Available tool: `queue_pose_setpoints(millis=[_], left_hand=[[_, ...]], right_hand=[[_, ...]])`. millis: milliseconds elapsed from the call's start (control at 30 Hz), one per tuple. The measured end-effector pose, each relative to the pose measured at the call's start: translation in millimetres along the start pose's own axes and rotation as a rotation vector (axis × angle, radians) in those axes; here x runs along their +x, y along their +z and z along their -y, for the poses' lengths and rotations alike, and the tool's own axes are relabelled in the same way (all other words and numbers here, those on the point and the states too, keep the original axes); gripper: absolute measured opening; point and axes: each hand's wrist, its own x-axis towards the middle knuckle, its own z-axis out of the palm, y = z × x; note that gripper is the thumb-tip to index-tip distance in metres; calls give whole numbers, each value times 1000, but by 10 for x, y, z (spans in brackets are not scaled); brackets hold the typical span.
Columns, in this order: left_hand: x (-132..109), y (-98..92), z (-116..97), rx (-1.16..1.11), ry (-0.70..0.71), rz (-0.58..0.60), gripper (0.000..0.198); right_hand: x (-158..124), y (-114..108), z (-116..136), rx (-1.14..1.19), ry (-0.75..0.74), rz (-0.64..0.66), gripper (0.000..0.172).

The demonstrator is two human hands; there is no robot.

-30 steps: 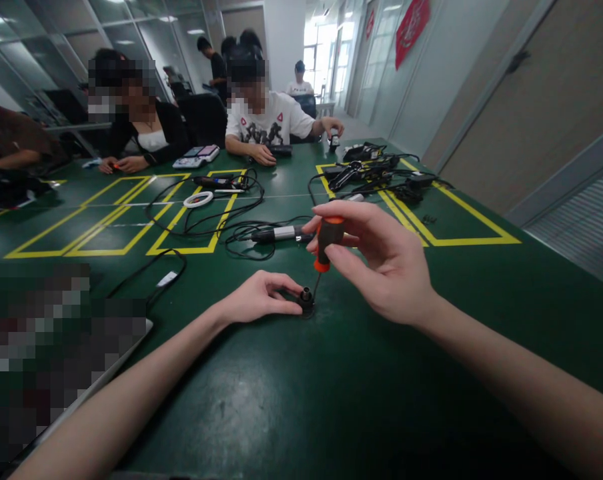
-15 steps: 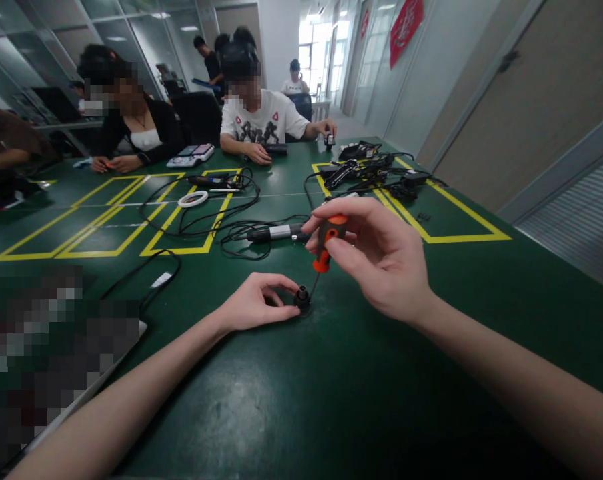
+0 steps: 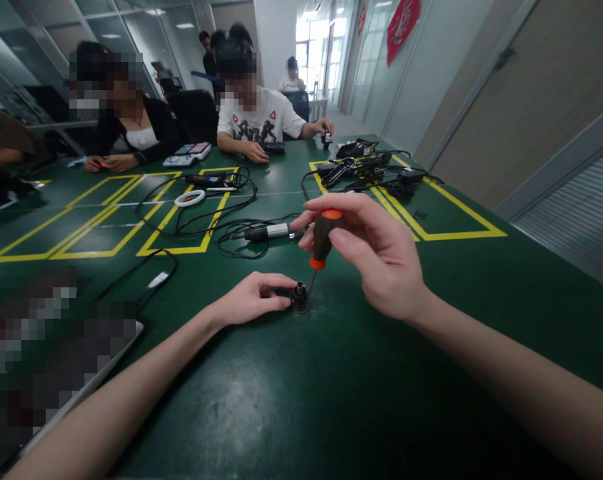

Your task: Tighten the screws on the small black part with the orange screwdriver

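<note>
My right hand (image 3: 376, 257) is closed round the black and orange handle of a small screwdriver (image 3: 321, 239), held nearly upright. Its thin shaft points down at a small black round part (image 3: 299, 297) on the green table (image 3: 291, 400). My left hand (image 3: 251, 300) rests on the table with thumb and fingers pinched on the left side of that part, holding it in place.
Black cables (image 3: 216, 220), a white ring (image 3: 189, 198) and a silver and black tool (image 3: 269, 232) lie beyond my hands among yellow tape squares. More black gear (image 3: 366, 170) is piled at the far right. Other people sit at the far edge. A blurred flat object (image 3: 56, 360) lies at the left.
The screwdriver handle has turned a little in my right fingers and stands more upright. My left fingers have closed tighter on the small part. The view has shifted slightly.
</note>
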Motion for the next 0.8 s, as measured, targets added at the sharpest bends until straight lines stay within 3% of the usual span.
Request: queue_pose_setpoints(millis=[100, 200, 467, 667, 800], left_hand=[[-10, 89, 1, 23, 4, -109, 55], [-18, 168, -8, 73, 41, -205, 48], [-11, 154, 2, 211, 46, -146, 45], [1, 130, -23, 265, 125, -104, 36], [-1, 130, -4, 204, 75, -119, 38]], right_hand=[[6, -4, -13, -39, 2, -24, 22], [14, -7, -7, -117, -20, -44, 22], [-9, 24, 12, 15, 17, -7, 26], [10, 20, -13, -73, -40, -20, 26], [5, 22, 9, -52, -28, 22, 30]])
